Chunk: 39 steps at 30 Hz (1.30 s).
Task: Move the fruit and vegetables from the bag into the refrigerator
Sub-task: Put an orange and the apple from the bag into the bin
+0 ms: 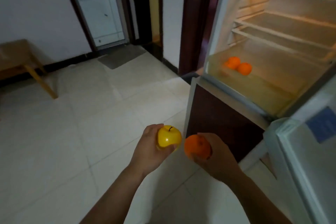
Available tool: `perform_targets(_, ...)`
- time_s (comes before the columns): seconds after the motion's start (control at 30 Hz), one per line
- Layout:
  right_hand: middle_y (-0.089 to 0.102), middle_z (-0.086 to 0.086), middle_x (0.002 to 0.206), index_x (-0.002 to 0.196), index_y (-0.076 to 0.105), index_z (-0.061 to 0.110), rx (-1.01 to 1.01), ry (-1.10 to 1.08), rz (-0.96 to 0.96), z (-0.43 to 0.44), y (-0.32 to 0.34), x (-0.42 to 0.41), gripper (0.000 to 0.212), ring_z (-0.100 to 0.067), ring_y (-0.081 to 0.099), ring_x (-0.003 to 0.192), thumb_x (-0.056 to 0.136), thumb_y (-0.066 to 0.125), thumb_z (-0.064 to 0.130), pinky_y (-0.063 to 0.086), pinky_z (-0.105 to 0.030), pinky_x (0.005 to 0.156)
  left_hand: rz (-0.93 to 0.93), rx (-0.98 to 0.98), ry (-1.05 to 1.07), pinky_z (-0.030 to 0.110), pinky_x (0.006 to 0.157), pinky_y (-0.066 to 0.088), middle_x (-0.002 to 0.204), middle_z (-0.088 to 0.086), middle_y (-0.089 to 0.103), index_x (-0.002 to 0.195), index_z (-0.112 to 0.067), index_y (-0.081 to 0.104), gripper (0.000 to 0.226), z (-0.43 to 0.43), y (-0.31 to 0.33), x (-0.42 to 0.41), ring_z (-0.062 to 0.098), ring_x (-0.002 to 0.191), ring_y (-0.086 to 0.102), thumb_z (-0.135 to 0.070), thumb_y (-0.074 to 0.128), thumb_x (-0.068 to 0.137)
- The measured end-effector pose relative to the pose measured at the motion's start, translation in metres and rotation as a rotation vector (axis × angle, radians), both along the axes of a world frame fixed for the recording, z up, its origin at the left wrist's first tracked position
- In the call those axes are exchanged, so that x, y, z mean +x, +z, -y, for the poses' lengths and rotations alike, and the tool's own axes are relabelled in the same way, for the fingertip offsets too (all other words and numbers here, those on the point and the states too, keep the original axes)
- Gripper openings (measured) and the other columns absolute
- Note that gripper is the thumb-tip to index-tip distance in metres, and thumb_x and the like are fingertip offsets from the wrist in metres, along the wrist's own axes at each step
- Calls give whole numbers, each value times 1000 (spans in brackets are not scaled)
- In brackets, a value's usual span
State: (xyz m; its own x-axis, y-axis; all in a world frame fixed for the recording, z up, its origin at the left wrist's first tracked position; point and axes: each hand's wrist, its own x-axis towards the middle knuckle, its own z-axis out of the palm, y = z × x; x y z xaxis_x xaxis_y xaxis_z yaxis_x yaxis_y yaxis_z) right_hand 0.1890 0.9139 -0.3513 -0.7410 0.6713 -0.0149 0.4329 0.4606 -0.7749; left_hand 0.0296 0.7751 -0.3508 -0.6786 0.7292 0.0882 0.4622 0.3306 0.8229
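While left [149, 150] cups apple [169, 137], right [219, 159] cups orange [197, 146]

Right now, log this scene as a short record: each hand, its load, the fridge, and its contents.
left hand: grips a yellow apple, stem up
right hand: grips an orange
refrigerator: door open, interior lit
inside: two stored oranges, side by side on the lowest level
bag: not in view
surroundings: wooden bench at far left, grey mat by the doorway
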Motion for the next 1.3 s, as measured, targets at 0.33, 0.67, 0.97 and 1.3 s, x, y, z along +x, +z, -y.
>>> perform_targets(0.33,43,11,121,130,45,27,32,-359,61,-99,7,-13,71,-5,43,105,68,79,30,38,-24,87,-28,11,-373,9,75,38,118,-14,41,119,-34,38,69,-157,1,-68,4,105,44,-49,74,61)
perform_targets(0.67,44,17,113,124,51,28,156,-571,-143,-278,41,-48,63,-7,48,104,69,80,28,48,-31,86,31,121,-408,34,87,49,117,-11,43,119,-29,44,64,-353,27,-124,11,109,46,-37,79,67)
perform_targets(0.97,48,11,112,121,54,27,159,-603,4,-394,44,-89,61,-10,50,100,66,81,28,45,-30,86,74,165,-473,36,85,53,122,-8,45,122,-35,43,72,-477,18,-160,12,112,48,-49,76,60)
perform_targets(1.3,65,3,81,83,65,22,20,-601,212,-463,4,-131,21,-10,59,70,69,73,36,47,-30,62,39,63,-619,33,86,47,120,-12,40,124,-29,48,85,-570,-4,-187,12,109,47,-61,68,48)
